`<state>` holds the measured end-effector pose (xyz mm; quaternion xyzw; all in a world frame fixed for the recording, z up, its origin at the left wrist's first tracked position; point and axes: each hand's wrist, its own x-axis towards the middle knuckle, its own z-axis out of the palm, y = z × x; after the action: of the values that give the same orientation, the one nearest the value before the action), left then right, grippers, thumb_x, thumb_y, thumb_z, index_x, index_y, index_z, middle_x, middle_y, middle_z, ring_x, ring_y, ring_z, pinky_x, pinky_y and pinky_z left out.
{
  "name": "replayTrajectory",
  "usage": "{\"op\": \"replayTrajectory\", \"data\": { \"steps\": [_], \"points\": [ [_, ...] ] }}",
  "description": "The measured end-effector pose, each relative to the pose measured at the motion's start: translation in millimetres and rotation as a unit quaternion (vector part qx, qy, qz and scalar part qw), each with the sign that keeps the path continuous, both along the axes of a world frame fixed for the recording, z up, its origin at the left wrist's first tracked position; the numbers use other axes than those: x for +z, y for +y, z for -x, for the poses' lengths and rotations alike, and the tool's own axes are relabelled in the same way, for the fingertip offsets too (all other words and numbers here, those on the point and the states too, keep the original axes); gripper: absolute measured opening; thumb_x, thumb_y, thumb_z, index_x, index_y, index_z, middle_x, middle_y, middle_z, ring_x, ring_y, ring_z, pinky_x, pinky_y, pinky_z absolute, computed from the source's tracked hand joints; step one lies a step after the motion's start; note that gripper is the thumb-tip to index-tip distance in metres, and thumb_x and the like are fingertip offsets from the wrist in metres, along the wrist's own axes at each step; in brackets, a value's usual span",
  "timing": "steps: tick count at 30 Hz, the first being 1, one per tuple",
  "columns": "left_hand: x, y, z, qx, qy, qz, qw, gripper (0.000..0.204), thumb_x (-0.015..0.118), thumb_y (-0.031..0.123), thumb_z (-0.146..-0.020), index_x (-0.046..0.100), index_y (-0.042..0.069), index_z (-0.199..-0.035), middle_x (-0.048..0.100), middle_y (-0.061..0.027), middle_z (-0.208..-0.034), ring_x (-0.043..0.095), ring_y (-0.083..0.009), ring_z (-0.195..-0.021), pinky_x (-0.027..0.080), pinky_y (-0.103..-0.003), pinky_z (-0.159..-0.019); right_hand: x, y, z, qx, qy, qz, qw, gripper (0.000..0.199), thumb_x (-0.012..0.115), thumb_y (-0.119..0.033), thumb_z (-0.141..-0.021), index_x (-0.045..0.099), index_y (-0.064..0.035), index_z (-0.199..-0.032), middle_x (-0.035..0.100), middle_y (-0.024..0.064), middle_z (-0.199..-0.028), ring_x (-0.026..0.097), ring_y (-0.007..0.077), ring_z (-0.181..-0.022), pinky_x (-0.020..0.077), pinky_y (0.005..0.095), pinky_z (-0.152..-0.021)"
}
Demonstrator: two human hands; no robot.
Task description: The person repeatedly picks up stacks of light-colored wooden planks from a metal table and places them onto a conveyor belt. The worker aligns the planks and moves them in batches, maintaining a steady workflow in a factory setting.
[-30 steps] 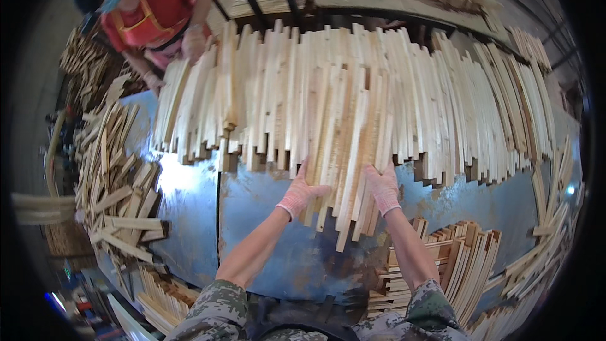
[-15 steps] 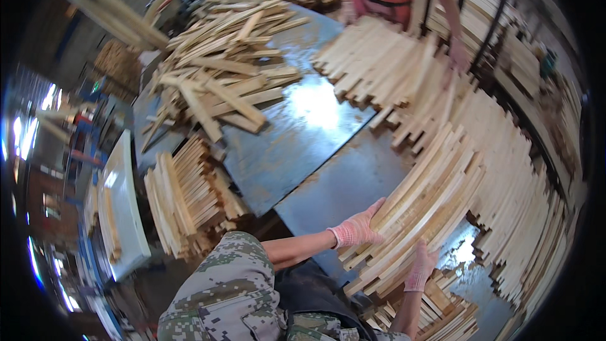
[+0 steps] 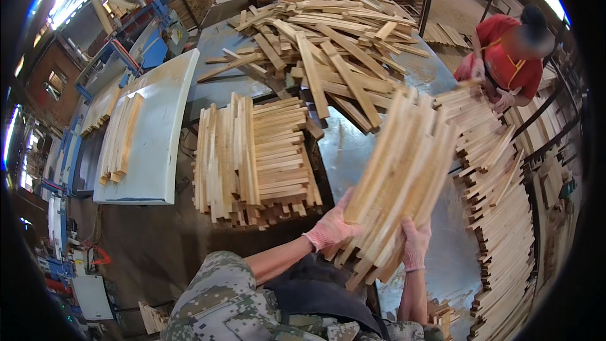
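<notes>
A bundle of wooden strips, pale and laid side by side, is held up between my two gloved hands over the metal table. My left hand grips its left edge near the lower end. On the opposite edge, my right hand is closed with the thumb over the top strips. The strips' ends are uneven, and the far part is smeared by motion. Left of the bundle stands a stack of wooden strips with layers laid crosswise.
Loose strips form a jumbled pile on the metal table. Rows of strips line the right side. A co-worker in red stands at the far right, hands near strips. A white-topped table with several strips is at left.
My view has swung left. Both hands have lifted the bundle off the strips at right and turned it more upright toward the crosswise stack.
</notes>
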<state>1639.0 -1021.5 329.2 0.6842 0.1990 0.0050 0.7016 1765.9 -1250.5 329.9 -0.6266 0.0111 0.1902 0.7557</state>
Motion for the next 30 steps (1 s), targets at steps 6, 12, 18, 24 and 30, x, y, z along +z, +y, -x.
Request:
{"op": "replayTrajectory", "data": {
  "steps": [6, 12, 18, 24, 30],
  "points": [
    [2.4, 126.8, 77.9, 0.132, -0.039, 0.028, 0.99, 0.12, 0.086, 0.005, -0.086, 0.006, 0.007, -0.175, 0.055, -0.0171, -0.156, 0.058, -0.0244, -0.138, 0.047, -0.034, -0.118, 22.0, 177.6, 13.9, 0.168, -0.029, 0.062, 0.983, 0.061, 0.077, -0.011, -0.096, 0.051, 0.0016, -0.15, 0.07, 0.0112, -0.132, 0.068, 0.0188, -0.116, 0.0556, 0.034, -0.102],
    [11.7, 200.6, 103.3, 0.216, 0.006, 0.041, 0.975, 0.124, 0.088, 0.003, -0.085, 0.002, 0.005, -0.174, 0.058, -0.0162, -0.152, 0.06, -0.0239, -0.134, 0.046, -0.034, -0.119, 25.4, 290.5, 4.1, 0.277, -0.035, 0.062, 0.958, 0.068, 0.08, -0.012, -0.094, 0.048, 0.0028, -0.152, 0.071, 0.0129, -0.131, 0.069, 0.0208, -0.113, 0.0565, 0.0357, -0.101],
    [25.4, 315.1, 113.0, -0.129, 0.417, -0.312, 0.844, 0.096, 0.061, 0.071, -0.094, 0.046, 0.004, -0.161, 0.066, -0.0288, -0.141, 0.061, -0.0388, -0.136, 0.047, -0.047, -0.117, -70.4, 367.4, -12.4, 0.355, -0.023, 0.135, 0.925, 0.069, 0.082, -0.015, -0.093, 0.049, -0.001, -0.152, 0.07, 0.0144, -0.134, 0.068, 0.024, -0.119, 0.0543, 0.0383, -0.105],
    [2.3, 382.2, 188.1, 0.208, 0.371, -0.406, 0.809, 0.093, 0.069, 0.062, -0.093, 0.049, -0.003, -0.157, 0.053, -0.0284, -0.159, 0.049, -0.0404, -0.15, 0.037, -0.046, -0.126, -107.9, 379.1, -12.0, 0.361, 0.005, 0.153, 0.92, 0.077, 0.086, -0.016, -0.089, 0.047, -0.0003, -0.154, 0.07, 0.0158, -0.134, 0.068, 0.0258, -0.12, 0.0527, 0.0387, -0.108],
    [-58.2, 440.8, 237.9, 0.319, 0.464, -0.356, 0.746, 0.108, 0.074, 0.059, -0.09, 0.029, 0.002, -0.169, 0.027, -0.0229, -0.176, 0.027, -0.0371, -0.163, 0.025, -0.045, -0.133, -85.6, 400.9, -20.0, 0.352, 0.045, 0.166, 0.92, 0.088, 0.09, -0.016, -0.086, 0.041, 0.0012, -0.156, 0.07, 0.016, -0.131, 0.068, 0.026, -0.118, 0.0533, 0.0395, -0.108]
  ]
}}
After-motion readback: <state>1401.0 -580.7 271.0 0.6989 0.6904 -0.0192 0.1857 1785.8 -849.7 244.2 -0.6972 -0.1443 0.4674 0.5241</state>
